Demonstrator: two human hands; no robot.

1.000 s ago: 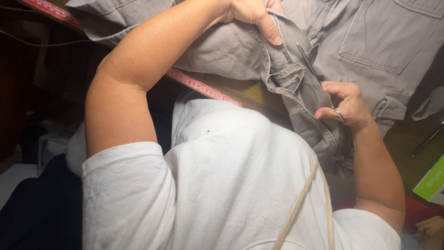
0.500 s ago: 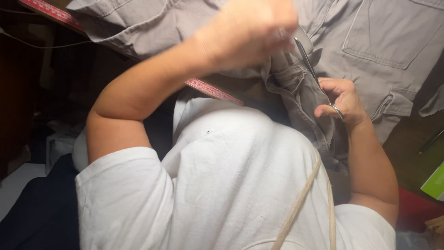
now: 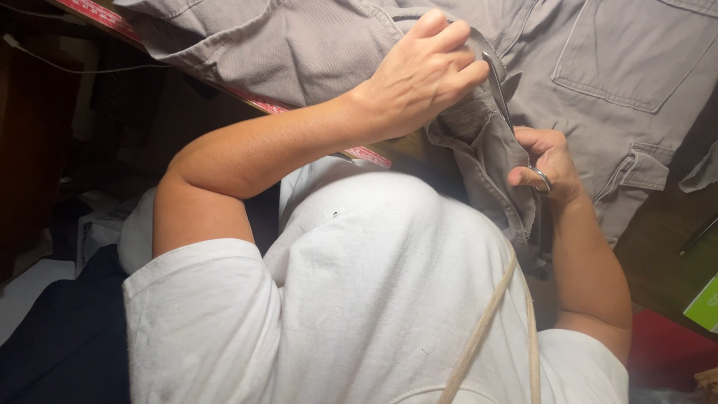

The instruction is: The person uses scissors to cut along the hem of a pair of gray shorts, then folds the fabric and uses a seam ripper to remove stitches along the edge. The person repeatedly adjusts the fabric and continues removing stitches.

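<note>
A grey garment with pockets lies spread on the table in front of me. My left hand reaches across my chest and grips a bunched fold of this grey fabric. Just below it, my right hand holds a pair of scissors, with a finger through a metal ring handle. The blades point up along the fold, right beside my left fingers. My white t-shirt fills the lower part of the view.
A red measuring tape runs along the table edge under the garment. A green box and a dark pen-like object lie at the right. Dark cloth sits at lower left.
My left hand has come down from the top of the garment and closed on the fold next to the scissors. My right hand stayed on the scissors.
</note>
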